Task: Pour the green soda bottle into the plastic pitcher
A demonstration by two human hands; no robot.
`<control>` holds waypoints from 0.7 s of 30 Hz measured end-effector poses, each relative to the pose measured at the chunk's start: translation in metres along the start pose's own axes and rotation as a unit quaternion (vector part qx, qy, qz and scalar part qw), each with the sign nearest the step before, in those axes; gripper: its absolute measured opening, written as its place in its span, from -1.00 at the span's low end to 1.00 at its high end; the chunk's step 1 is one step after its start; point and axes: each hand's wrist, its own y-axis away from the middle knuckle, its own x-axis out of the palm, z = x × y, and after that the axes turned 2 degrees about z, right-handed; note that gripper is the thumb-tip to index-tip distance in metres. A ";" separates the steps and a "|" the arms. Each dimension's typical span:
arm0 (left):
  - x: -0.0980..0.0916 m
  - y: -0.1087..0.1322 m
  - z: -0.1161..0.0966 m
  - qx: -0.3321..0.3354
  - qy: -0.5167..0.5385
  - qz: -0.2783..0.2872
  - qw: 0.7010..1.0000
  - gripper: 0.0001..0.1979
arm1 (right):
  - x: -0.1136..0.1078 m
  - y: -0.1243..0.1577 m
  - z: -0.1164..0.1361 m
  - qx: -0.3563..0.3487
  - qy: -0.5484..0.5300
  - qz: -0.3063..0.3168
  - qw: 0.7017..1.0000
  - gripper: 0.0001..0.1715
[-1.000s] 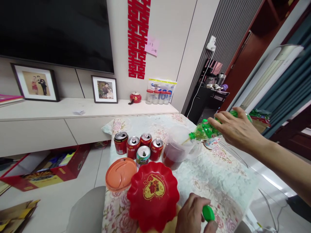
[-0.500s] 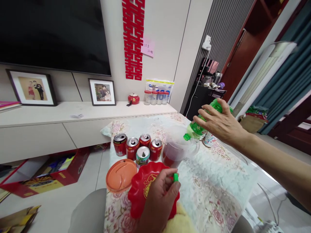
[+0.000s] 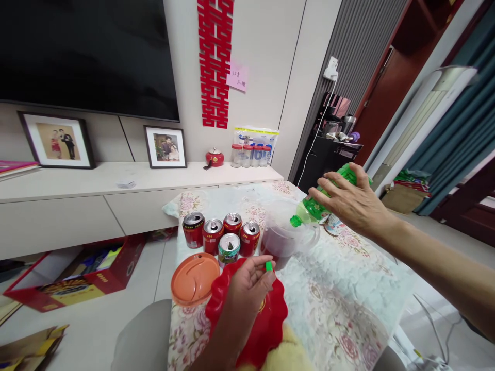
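My right hand (image 3: 350, 202) grips a green plastic bottle (image 3: 314, 207), tilted with its open neck over a clear pitcher (image 3: 284, 234) that holds dark red liquid. My left hand (image 3: 247, 288) is raised over a red scalloped dish (image 3: 270, 319) and pinches the bottle's green cap (image 3: 268, 266) between its fingertips. Several opened drink cans (image 3: 220, 234) stand in a cluster left of the pitcher. An orange lid (image 3: 194, 278) lies on the table near its front left edge.
A floral cloth covers the table (image 3: 340, 304). Behind runs a long low cabinet (image 3: 96, 190) with picture frames, a red teapot and jars. A red box (image 3: 73, 278) sits on the floor at left. A grey chair back (image 3: 141, 335) is below.
My left hand rose from the table's front edge to above the red dish, carrying the green cap. The bottle in my right hand swung so its neck is over the pitcher.
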 end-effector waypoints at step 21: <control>0.004 0.003 -0.039 0.027 -0.076 0.075 0.994 -0.61 | 0.037 0.114 0.087 0.083 -0.522 0.156 0.835 -0.13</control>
